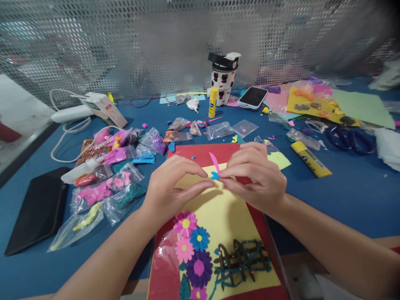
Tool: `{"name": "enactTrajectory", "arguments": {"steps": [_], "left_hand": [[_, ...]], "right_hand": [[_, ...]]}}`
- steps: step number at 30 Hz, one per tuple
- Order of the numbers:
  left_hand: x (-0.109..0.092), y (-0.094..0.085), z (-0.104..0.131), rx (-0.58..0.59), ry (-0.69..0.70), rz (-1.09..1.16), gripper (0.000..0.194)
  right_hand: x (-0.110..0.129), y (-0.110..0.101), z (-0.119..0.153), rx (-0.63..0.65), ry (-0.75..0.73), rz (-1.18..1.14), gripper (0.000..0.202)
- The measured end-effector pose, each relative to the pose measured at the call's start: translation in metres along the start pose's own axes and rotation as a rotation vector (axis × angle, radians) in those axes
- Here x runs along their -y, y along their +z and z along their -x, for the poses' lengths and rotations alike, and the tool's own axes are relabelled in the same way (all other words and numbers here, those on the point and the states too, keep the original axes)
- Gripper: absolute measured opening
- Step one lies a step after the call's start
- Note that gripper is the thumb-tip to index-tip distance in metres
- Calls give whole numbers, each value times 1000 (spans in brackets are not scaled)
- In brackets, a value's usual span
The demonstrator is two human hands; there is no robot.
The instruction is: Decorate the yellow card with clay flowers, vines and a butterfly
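Between the thumb and fingers of my right hand point(254, 175) is a small blue clay piece point(215, 175) with a split, petal-like end. A thin pink plastic clay tool point(214, 161) sticks up from the same grip. Facing it, my left hand point(178, 179) has thumb and index finger apart with nothing between them. Below both hands lies a yellow sheet point(231, 216) on a red folder point(165, 254). On its left side are pink, blue and purple clay flowers point(199, 267). A brown clay fence point(240, 260) with green vines is at the lower right.
Bags of coloured clay point(103, 187) and a black tablet point(37, 208) lie left. Behind stand a glue stick point(213, 102) and a patterned tumbler point(222, 79), beside a phone point(253, 97). Another glue stick point(311, 159) and blue-handled scissors point(350, 139) are right.
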State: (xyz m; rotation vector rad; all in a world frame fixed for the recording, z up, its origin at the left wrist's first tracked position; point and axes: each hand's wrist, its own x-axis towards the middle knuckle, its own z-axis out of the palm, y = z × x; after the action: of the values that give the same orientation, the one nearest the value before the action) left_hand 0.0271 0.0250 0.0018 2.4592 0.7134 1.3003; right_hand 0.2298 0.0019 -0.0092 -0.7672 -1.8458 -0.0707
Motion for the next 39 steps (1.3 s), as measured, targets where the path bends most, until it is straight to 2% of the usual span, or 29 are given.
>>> {"name": "enactTrajectory", "arguments": {"steps": [8, 13, 23, 28, 34, 37, 39], "left_hand": [[0, 0, 0, 1, 26, -17, 5], [0, -1, 0, 25, 26, 3, 7], [2, -1, -1, 22, 37, 3, 8], [2, -2, -1, 32, 53, -6, 7], [0, -3, -2, -37, -1, -56, 21], [0, -3, -1, -9, -2, -52, 34], [0, -3, -1, 24, 12, -43, 32]], "right_hand": [[0, 0, 0, -2, 8, -1, 6], [0, 0, -1, 13, 1, 6, 9], [0, 1, 2, 81, 104, -39, 5], [0, 2, 2, 55, 158, -77, 5], [-1, 1, 1, 18, 158, -73, 8], [-1, 2, 1, 18, 152, -77, 6], [-2, 2, 1, 25, 147, -86, 6]]}}
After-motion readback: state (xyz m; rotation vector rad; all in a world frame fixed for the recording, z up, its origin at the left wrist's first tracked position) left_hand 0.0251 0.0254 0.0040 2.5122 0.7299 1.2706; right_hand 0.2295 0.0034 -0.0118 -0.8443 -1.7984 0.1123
